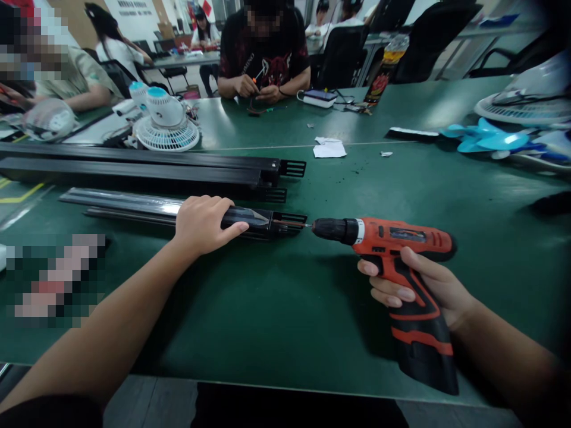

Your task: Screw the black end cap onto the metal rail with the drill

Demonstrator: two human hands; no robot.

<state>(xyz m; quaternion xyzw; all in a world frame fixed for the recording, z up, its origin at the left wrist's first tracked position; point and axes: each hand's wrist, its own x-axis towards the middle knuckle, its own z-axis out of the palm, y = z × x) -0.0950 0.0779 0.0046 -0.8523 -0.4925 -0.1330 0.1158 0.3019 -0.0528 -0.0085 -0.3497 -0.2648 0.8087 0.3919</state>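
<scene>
My right hand (414,285) grips an orange and black cordless drill (401,238) by its handle, a finger near the trigger. Its chuck faces left, and the thin bit reaches the slotted black end piece (289,221) of a long black profile (129,202). Whether the bit touches a screw there is too small to tell. Over the top of that profile lies my left hand (205,224), fingers wrapped across it and thumb along the near side. A clear shiny film seems to cover part of the profile.
More long black profiles (134,172) lie just behind. White fan parts (165,122) stand at the back left, blue fan blades (486,137) at the right. Scraps of white paper (330,147) lie mid-table. Across the green table (267,321), a person (265,53) works with a small tool.
</scene>
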